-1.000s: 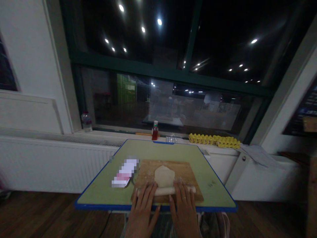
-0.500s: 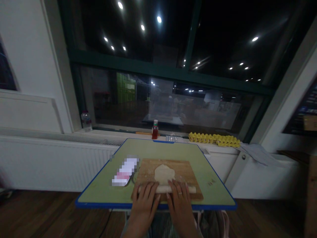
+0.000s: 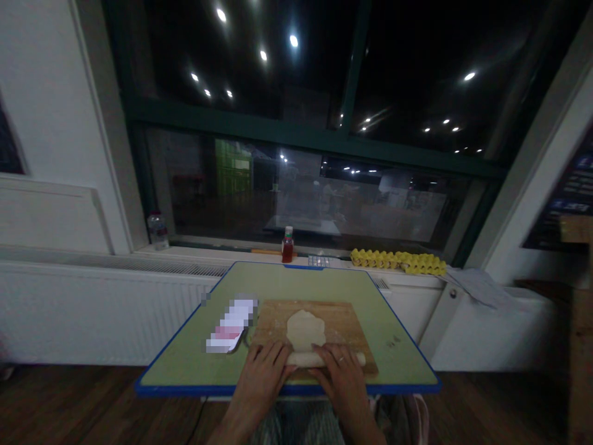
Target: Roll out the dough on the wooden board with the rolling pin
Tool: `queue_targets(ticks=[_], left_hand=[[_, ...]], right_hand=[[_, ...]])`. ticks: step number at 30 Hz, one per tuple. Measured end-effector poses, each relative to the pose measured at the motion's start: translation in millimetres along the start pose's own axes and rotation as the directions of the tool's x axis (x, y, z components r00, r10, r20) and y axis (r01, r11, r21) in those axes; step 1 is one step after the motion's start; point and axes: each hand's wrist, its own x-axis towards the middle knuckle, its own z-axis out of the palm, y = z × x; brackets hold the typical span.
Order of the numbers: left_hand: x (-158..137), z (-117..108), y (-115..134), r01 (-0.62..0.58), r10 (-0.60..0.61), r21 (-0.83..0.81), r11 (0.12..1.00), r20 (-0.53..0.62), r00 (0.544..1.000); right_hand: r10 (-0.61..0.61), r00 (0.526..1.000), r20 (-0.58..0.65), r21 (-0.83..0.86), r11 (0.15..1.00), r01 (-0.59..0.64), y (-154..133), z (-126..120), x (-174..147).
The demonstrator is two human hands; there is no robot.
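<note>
A pale rolling pin [image 3: 303, 359] lies crosswise near the front edge of a wooden cutting board [image 3: 359, 327]. My left hand [image 3: 266, 369] is closed over its left part, hiding that end, with the thumb pointing inward. Around the right part curl the fingers of my right hand [image 3: 340, 368], which wears a ring; the pin's tip sticks out past it. Just beyond the pin is a flat, roundish sheet of dough [image 3: 306, 329]. Whether the pin touches the dough's near edge I cannot tell.
The board rests on a green table [image 3: 185, 364] with a blue rim. Left of it lies a phone [image 3: 233, 324], partly blurred out. On the windowsill stand a red-filled bottle [image 3: 288, 247], a clear bottle [image 3: 158, 232] and yellow egg cartons [image 3: 398, 262].
My fingers, stretched forward over the rolling pin before, now bend around it. The hands have drawn back slightly toward me. The view has shifted a little.
</note>
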Motion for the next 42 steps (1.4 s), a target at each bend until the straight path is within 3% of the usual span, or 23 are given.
queue_targets(ticks=[9,13,16,20,25,29,34,42], left_hand=[[23,-56,-5,-0.001,0.032,-0.113,0.994,0.272,0.962],[33,-69,-2,0.01,0.027,-0.102,0.995,0.351,0.936],[40,-75,3,0.043,-0.019,-0.062,0.997,0.345,0.938],[50,-77,9,0.063,-0.058,-0.006,0.998,0.32,0.946],[57,-67,16,0.003,0.003,-0.022,1.0,0.277,0.961],[58,-57,12,-0.086,0.094,-0.043,0.995,0.278,0.956],[61,-57,-5,-0.151,0.14,0.002,0.988,0.361,0.922],[62,-49,-8,-0.12,0.113,-0.002,0.993,0.368,0.923]], right_hand=[[-0.131,0.984,0.118,-0.054,0.989,0.138,16,-15,16],[-0.066,0.972,0.226,-0.157,0.982,0.103,23,-26,29],[0.034,0.962,0.273,-0.261,0.965,0.04,24,-32,44],[0.134,0.942,0.309,-0.339,0.941,-0.023,16,-34,60],[0.154,0.93,0.333,-0.324,0.945,-0.04,7,-35,71],[0.066,0.905,0.42,-0.288,0.955,0.064,8,-37,73],[-0.125,0.836,0.534,-0.201,0.942,0.27,18,-29,65],[-0.209,0.812,0.546,-0.154,0.927,0.342,34,-34,72]])
